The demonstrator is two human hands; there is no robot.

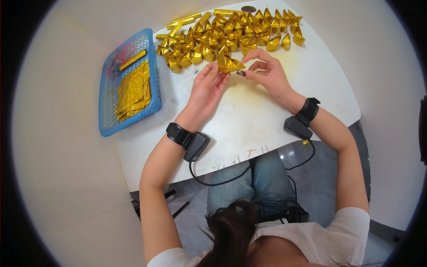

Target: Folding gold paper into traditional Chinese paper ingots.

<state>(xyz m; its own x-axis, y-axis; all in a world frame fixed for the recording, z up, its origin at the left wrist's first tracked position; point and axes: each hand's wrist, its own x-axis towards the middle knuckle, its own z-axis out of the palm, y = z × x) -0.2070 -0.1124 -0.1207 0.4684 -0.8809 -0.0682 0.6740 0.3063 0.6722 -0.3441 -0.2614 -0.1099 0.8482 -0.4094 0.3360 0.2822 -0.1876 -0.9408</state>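
Note:
A gold foil paper ingot, boat-shaped with pointed ends, is held up over the front of the heap by my left hand. The fingers of that hand close on its left side and underside. Just right of the ingot, my right hand has its thumb and curved fingers apart with nothing between them. Its thumb is close to the ingot's right tip; whether they touch is hard to tell. Beyond both hands stand many similar folded gold ingots, packed close together.
At the left of the white table stands a blue plastic basket with a stack of gold foil sheets and a rolled gold strip. More gold rolls lie at the back. Cables hang from black wrist devices.

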